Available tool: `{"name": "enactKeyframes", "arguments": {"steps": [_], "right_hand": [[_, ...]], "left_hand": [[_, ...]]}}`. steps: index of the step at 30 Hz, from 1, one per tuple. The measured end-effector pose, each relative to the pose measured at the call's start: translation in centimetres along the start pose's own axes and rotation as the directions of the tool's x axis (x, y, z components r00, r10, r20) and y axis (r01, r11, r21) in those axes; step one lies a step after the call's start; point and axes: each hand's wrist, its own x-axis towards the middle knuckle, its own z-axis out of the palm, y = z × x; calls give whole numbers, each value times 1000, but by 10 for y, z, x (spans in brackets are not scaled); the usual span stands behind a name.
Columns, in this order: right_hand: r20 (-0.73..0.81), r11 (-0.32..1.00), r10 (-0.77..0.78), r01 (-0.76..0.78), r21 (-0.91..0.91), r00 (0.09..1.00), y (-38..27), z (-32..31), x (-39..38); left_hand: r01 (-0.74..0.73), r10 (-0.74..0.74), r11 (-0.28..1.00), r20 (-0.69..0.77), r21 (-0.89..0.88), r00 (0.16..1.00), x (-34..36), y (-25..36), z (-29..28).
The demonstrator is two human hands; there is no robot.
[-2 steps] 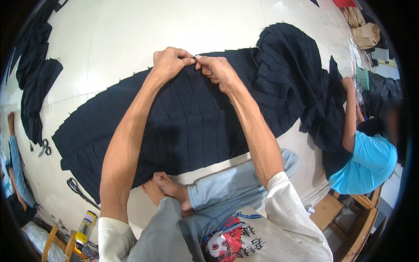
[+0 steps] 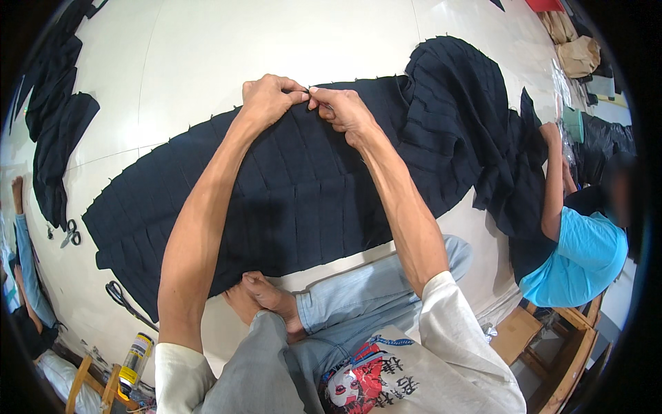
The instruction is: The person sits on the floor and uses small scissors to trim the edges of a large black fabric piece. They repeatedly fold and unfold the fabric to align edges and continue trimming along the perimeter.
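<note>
A long piece of black pleated fabric (image 2: 296, 196) lies spread on the pale floor in front of my crossed legs. Its far edge carries small, evenly spaced tufts or pins, too small to make out. My left hand (image 2: 267, 98) pinches that far edge between thumb and fingers. Close beside it, my right hand (image 2: 345, 112) pinches the same edge, its other fingers curled in. The two sets of fingertips almost meet, and whatever tiny thing lies between them is hidden. To the right, the fabric bunches into a raised heap.
A co-worker in a blue shirt (image 2: 583, 255) handles the cloth's right end. Scissors (image 2: 124, 300) lie at the near left corner, a smaller pair (image 2: 72, 234) farther left. More black cloth (image 2: 58, 138) is heaped at far left. A yellow-labelled canister (image 2: 136, 362) stands near left.
</note>
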Motion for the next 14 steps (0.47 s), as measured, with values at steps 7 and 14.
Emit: {"name": "enactKeyframes", "arguments": {"steps": [7,14], "right_hand": [[-106,932,-203,225,283,973,8,-16,-20],[-490,824,-495,211,-525,717,31,-102,-42]], "left_hand": [[-63,64,998,-22,17,998,4,-4,-2],[-158,468,808,-454,568,758,-45,-25,30]]}}
